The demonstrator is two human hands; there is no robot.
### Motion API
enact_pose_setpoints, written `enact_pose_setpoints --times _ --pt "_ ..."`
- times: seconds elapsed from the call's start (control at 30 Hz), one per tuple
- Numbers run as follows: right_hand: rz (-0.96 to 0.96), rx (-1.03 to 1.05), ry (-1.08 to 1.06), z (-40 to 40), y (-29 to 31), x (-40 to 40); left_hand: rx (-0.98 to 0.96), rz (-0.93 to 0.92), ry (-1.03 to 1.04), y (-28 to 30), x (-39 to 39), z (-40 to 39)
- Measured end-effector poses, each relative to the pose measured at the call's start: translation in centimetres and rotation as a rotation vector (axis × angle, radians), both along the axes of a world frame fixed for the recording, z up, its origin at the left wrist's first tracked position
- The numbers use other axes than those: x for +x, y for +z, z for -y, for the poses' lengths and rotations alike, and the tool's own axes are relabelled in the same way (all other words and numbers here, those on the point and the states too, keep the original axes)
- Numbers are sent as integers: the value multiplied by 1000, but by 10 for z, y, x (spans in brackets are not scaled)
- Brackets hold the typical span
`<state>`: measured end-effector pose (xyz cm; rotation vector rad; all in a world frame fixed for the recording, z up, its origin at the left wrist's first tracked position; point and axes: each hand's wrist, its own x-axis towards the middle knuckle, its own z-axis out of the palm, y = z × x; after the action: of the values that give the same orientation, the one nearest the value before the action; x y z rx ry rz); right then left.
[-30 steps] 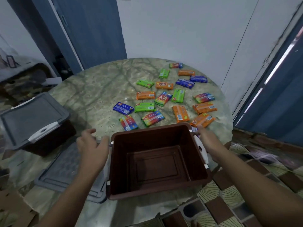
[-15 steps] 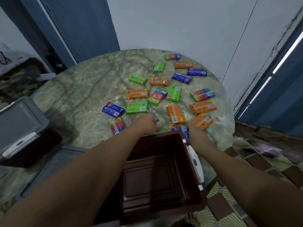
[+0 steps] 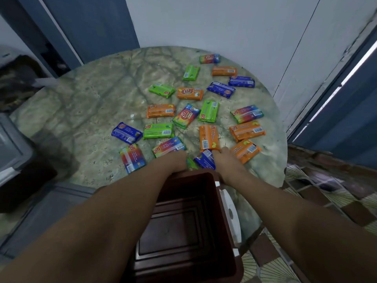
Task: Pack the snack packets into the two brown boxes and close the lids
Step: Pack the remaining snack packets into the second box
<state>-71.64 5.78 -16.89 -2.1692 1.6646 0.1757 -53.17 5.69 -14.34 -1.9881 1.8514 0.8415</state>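
Brown open box bare inside; both hands beyond its rim on table packets, grip unclear.

marble table, scattered snack packets

Setting: domestic room, likely a home. Round marble-pattern table stands in a corner against plain white walls. Blue door behind, at left; second blue door ajar at right, daylight in the gap. Floor has patterned brown and cream tiles. Dark clutter at far left, too blurred to identify.
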Motion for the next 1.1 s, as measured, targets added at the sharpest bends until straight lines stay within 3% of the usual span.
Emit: enact_pose_setpoints --times 0.23,0.37,0.53,0.77,0.87,0.97,1.1 --pt "59 21 -9 5 17 5 -262 -186 295 7 19 -6" --pt "194 16 -167 8 42 12 -438 -315 490 34 39 -16" --pt "602 2 -333 -1 87 32 -593 -361 501 74 62 -43" --pt "744 -179 -166 -80 105 68 -826 -341 444 103 72 -118" --pt "669 -252 -43 -118 100 67 -853 -292 441 99 80 -153" --pt "485 -137 208 -137 85 56 -806 -210 358 89 82 -188" --pt "39 -81 516 -131 58 49 -476 -81 93 74 73 -209"
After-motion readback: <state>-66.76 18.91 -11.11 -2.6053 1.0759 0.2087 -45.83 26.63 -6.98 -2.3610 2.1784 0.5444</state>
